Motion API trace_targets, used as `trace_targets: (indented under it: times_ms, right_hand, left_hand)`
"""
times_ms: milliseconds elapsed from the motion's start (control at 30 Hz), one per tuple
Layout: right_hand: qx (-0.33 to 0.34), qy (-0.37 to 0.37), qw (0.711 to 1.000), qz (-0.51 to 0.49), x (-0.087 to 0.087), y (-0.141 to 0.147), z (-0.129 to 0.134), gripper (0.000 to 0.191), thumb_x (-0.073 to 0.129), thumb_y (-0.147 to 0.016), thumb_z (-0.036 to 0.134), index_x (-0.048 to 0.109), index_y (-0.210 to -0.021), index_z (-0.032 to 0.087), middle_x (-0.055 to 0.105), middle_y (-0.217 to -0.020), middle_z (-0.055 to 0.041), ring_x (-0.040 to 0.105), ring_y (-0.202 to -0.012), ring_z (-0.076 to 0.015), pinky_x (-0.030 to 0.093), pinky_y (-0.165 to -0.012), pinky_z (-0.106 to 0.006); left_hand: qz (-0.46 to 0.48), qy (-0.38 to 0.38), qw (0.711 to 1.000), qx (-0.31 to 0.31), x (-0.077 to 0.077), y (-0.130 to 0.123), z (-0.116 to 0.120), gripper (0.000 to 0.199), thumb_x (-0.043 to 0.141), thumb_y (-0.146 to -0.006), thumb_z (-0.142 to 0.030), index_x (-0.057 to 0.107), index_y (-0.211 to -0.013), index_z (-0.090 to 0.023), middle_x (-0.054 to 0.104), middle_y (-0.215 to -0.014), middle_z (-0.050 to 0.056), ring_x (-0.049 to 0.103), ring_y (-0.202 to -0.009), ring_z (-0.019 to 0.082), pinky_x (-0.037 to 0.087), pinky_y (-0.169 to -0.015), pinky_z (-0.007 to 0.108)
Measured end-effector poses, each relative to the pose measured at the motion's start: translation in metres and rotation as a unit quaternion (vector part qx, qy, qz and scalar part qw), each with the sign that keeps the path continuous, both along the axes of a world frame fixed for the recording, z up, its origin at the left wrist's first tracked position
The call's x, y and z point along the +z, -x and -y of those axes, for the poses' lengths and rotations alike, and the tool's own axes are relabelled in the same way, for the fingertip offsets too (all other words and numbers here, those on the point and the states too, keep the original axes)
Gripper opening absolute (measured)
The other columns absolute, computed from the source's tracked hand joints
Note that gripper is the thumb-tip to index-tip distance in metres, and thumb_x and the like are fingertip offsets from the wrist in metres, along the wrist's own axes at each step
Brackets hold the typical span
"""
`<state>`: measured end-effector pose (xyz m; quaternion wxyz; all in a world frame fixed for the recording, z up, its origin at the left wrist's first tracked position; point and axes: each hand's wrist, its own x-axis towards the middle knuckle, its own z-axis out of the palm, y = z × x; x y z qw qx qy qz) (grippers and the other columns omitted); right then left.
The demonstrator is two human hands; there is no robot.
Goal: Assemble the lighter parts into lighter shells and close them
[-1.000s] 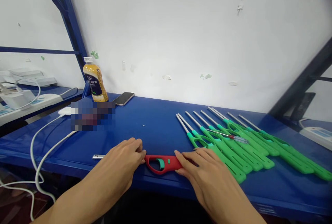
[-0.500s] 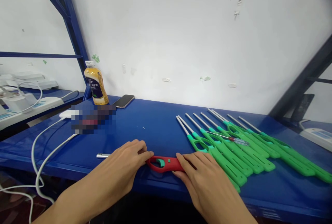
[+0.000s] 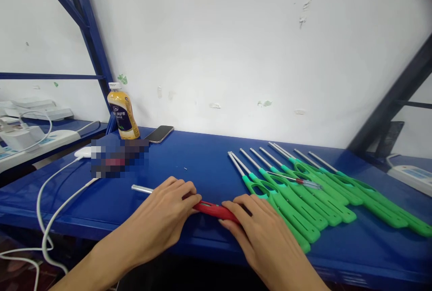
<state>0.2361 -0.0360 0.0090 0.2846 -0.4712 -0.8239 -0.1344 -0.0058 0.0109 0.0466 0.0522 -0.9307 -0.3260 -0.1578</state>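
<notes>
Between my hands is a red long-nosed gas lighter [image 3: 216, 210], turned so that its narrow edge faces up, over the front part of the blue table. My left hand [image 3: 172, 208] is closed on its front end, and the silver tube pokes out to the left past the wrist. My right hand [image 3: 253, 223] grips the rear of the red handle between thumb and fingers. To the right of that hand, several green lighters [image 3: 297, 219] lie side by side with their silver tubes pointing away. A small screwdriver [image 3: 303, 182] with a clear and red handle rests across them.
A yellow drink bottle [image 3: 123, 113] and a phone [image 3: 161, 134] are at the back left of the blue table [image 3: 202, 160]. White cables [image 3: 45, 192] hang over the left edge. A blue metal frame post [image 3: 91, 34] rises beside a white wall [image 3: 216, 48].
The red lighter has been rolled about its length: its trigger opening faced me before, and now a narrow edge shows. Both hands keep their hold, and the view has shifted slightly.
</notes>
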Motion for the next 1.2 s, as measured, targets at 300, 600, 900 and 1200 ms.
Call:
trace_targets:
  times_ms: [300, 600, 900, 1200]
  right_hand:
    - [0.019, -0.051, 0.998, -0.021, 0.004, -0.007, 0.002, 0.031, 0.036, -0.116, 0.031, 0.065, -0.113, 0.02, 0.075, -0.086, -0.0033, 0.07, -0.073, -0.0211, 0.048, -0.073, -0.035]
    - [0.026, -0.064, 0.996, -0.059, 0.01, -0.015, 0.006, 0.025, 0.046, -0.113, 0.033, 0.068, -0.11, 0.021, 0.072, -0.08, -0.001, 0.066, -0.063, -0.0181, 0.043, -0.058, -0.031]
    - [0.071, -0.094, 0.992, -0.049, 0.017, -0.018, 0.012, 0.017, 0.054, -0.108, 0.021, 0.068, -0.113, 0.015, 0.073, -0.081, -0.0038, 0.065, -0.063, -0.0182, 0.046, -0.055, -0.03]
    - [0.102, -0.129, 0.982, -0.098, 0.013, -0.013, 0.01, 0.019, 0.061, -0.103, 0.014, 0.066, -0.121, 0.012, 0.077, -0.083, -0.0051, 0.068, -0.061, -0.0168, 0.051, -0.055, -0.029]
  left_hand:
    - [0.071, -0.049, 0.996, 0.005, 0.001, 0.018, 0.002, 0.035, 0.057, -0.11, -0.029, 0.058, -0.145, -0.027, 0.068, -0.123, 0.007, 0.061, -0.109, 0.026, 0.045, -0.097, 0.042]
    - [0.048, 0.023, 0.999, -0.002, 0.009, 0.042, -0.001, 0.035, 0.048, -0.113, -0.02, 0.058, -0.144, -0.03, 0.067, -0.122, 0.005, 0.06, -0.112, 0.022, 0.046, -0.095, 0.035]
    - [0.085, 0.076, 0.992, -0.053, 0.009, 0.032, 0.004, 0.051, 0.037, -0.102, 0.002, 0.057, -0.137, -0.03, 0.067, -0.121, 0.003, 0.063, -0.108, 0.019, 0.048, -0.095, 0.031]
    - [0.126, -0.071, 0.984, -0.102, 0.01, 0.027, 0.003, 0.056, 0.04, -0.094, 0.008, 0.053, -0.137, -0.024, 0.072, -0.106, 0.004, 0.067, -0.09, 0.018, 0.052, -0.082, 0.031]
